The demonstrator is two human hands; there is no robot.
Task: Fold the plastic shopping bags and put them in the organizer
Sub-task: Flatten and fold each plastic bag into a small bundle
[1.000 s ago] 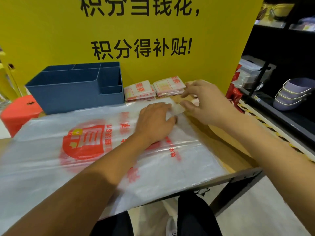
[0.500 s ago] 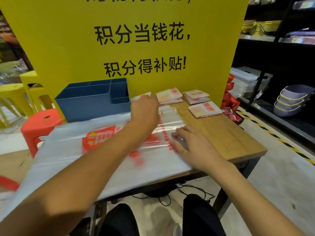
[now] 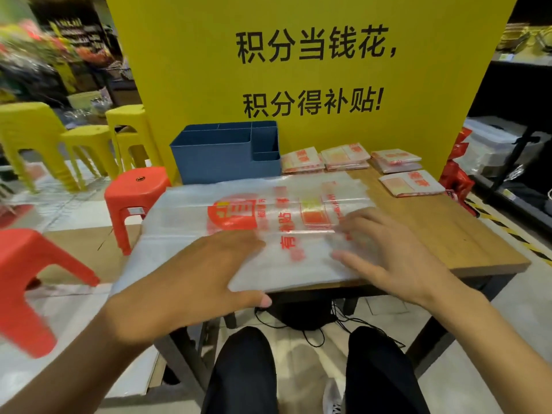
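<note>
Both hands kinda motion-blurred, and the bag's point(image 3: 268, 234) left end hangs off the table point(image 3: 448, 234) w/ its edge hard to make out. Bag lies flat, long axis left-right, red print sideways. Left hand point(image 3: 191, 279) and right hand point(image 3: 388, 252) spread flat on it, pinching nothing. Blue organizer point(image 3: 227, 153) sits behind, folded bags point(image 3: 343, 156) beside it.

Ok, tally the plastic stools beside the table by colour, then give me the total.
Yellow stools: 3
Red stools: 2
Total: 5
</note>
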